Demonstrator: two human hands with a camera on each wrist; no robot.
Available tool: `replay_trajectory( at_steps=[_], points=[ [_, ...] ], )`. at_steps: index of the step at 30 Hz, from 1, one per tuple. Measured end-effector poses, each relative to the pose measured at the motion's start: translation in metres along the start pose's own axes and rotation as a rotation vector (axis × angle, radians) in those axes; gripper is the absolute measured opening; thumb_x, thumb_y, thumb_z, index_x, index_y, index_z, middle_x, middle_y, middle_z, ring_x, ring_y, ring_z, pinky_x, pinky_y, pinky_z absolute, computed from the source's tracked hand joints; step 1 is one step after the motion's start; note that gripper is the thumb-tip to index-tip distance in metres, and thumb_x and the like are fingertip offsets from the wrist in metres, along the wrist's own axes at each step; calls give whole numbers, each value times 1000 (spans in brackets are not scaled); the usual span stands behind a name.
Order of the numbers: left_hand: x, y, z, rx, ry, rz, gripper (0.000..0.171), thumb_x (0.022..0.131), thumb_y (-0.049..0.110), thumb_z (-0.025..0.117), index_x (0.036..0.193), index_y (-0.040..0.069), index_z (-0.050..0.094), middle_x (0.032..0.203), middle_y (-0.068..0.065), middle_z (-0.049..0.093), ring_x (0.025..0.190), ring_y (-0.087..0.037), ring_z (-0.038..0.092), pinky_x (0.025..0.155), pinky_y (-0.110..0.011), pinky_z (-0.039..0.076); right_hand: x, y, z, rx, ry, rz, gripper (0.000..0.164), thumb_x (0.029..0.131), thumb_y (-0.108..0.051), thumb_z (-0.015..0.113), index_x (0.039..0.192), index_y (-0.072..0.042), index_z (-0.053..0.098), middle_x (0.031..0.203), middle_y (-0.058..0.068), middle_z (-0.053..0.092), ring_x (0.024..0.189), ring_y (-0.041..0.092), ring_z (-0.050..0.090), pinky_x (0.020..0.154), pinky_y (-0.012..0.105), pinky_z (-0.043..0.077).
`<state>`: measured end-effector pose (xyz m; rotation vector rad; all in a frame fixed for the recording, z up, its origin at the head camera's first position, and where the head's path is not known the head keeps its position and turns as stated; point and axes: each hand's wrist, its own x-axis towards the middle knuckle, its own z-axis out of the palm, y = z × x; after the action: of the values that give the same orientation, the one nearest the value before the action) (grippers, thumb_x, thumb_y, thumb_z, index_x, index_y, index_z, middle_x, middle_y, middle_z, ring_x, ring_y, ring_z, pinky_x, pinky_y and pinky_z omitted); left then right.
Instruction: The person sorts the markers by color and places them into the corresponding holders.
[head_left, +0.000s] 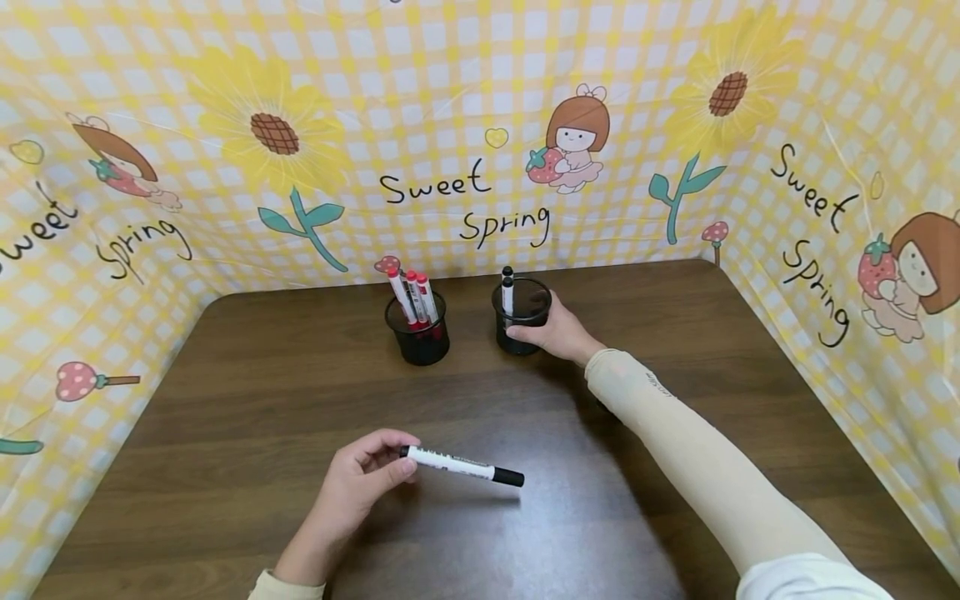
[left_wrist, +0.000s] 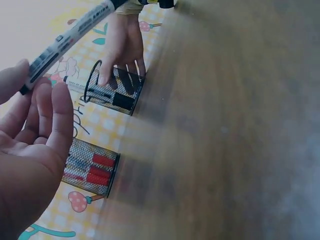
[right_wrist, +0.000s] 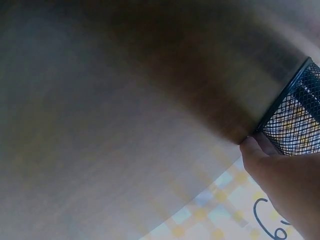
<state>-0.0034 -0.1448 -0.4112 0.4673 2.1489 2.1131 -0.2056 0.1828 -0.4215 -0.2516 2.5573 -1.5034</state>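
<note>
My left hand (head_left: 358, 473) pinches a white marker with a black cap (head_left: 461, 465) near one end, between thumb and fingers, above the table. The capped end points right. Farther back, my right hand (head_left: 562, 332) holds a black mesh pen cup (head_left: 516, 340) from its right side, the thumb across the front and the fingers behind it. Black markers (head_left: 507, 293) stand in that cup against its left side. In the left wrist view, the fingers of the right hand (left_wrist: 125, 45) reach along the mesh. The right wrist view shows the cup (right_wrist: 295, 120) only in part.
A second black mesh cup (head_left: 422, 348) stands to the left with several red markers (head_left: 414, 293) in it. Both cups are near the back edge of the dark wooden table (head_left: 247, 433). Yellow checked cloth (head_left: 420, 100) closes off the back and both sides.
</note>
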Motion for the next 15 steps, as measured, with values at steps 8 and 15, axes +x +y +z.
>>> replay_trajectory(
  at_steps=[8, 15],
  points=[
    [9, 1, 2, -217, -37, 50, 18, 98, -10, 56, 115, -14, 59, 96, -5, 62, 80, -14, 63, 72, -30, 58, -1, -2, -1, 15, -2, -5, 101, 84, -45, 82, 156, -3, 24, 146, 18, 46, 135, 33, 44, 110, 49, 35],
    [21, 4, 7, -336, -181, 79, 19, 108, 0, 42, 119, 8, 55, 118, -11, 70, 71, -10, 59, 60, -24, 54, -2, -3, -1, -3, -3, 7, 102, 84, -47, 81, 156, -3, 24, 146, 18, 46, 136, 33, 43, 110, 49, 35]
  ],
)
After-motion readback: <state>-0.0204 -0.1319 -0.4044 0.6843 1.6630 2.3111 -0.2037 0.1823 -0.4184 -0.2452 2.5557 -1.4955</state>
